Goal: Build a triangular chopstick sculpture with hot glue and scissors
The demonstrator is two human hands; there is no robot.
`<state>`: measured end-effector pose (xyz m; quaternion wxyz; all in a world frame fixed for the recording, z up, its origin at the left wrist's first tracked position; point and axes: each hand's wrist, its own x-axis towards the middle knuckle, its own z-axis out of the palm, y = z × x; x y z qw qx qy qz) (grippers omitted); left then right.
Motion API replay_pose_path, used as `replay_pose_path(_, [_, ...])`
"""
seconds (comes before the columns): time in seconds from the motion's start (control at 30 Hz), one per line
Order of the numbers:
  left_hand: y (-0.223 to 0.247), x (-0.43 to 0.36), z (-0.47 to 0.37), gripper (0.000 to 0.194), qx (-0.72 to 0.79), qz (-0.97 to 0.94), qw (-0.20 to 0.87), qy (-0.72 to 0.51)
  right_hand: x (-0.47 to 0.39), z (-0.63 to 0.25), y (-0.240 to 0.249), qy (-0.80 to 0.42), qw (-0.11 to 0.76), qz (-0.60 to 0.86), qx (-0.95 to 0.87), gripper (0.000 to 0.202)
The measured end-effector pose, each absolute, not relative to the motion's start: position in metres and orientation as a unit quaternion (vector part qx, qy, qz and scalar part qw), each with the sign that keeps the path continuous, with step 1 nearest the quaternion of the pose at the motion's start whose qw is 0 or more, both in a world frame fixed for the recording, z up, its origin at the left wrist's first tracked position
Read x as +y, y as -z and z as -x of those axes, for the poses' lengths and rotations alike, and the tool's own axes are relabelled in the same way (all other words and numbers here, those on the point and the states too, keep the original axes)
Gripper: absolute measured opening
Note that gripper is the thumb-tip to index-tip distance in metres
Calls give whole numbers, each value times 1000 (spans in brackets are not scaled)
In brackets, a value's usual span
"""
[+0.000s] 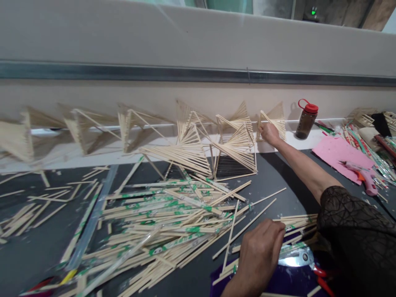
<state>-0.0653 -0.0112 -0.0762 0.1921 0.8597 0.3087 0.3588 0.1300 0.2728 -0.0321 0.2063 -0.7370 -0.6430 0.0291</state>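
My right hand [269, 134] reaches to the back ledge, its fingers closed on a small stick frame [280, 119] standing against the wall. Near the front edge my left hand [261, 249] is curled above the dark table, beside the scissors [297, 258]; what its fingers hold, if anything, is hidden. Several twisted stick frames, one of them a fan-shaped frame [185, 152], stand along the wall to the left. A large heap of chopsticks [173, 222], many in clear and green wrappers, lies left of my left hand.
A brown bottle [307, 119] with a red lid stands on the ledge right of my right hand. Further right are a pink sheet [337, 154], a pink glue gun [365, 175] and wrapped sticks. Loose sticks [27, 214] lie at the left beside a clear plastic strip [93, 218].
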Motion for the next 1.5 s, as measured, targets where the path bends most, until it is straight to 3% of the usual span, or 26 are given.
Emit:
replay_pose_path(0.23, [61, -9, 69, 14, 338, -825, 221, -396, 240, -128, 15, -6, 214, 712, -669, 27])
replay_pose_path(0.33, [53, -6, 71, 15, 398, -763, 281, -425, 199, -122, -4, -11, 235, 646, -726, 23])
replay_pose_path(0.43, [50, -2, 72, 19, 452, -664, 370, -467, 145, -115, -25, -158, 254, 547, -782, 22])
replay_pose_path(0.53, [53, 4, 71, 35, 457, -539, 484, -516, 92, -109, -38, -317, 222, 474, -791, 19])
replay_pose_path(0.63, [55, 8, 67, 42, 424, -480, 544, -543, 54, -105, -39, -365, 158, 416, -818, 21])
replay_pose_path(0.8, [51, 5, 59, 39, 369, -475, 590, -538, 23, -94, -34, -234, 78, 391, -887, 21])
replay_pose_path(0.93, [45, 7, 62, 36, 355, -460, 567, -584, 10, -88, -27, -120, 79, 442, -885, 22])
replay_pose_path(1.13, [33, 22, 86, 28, 335, -396, 507, -688, 15, -114, -1, -77, 25, 526, -847, 21])
replay_pose_path(1.33, [36, 29, 89, 31, 379, -385, 512, -667, 33, -127, 31, 34, -31, 547, -836, 36])
replay_pose_path(1.5, [39, 28, 82, 31, 361, -376, 502, -690, 28, -133, 42, 45, -80, 545, -834, 31])
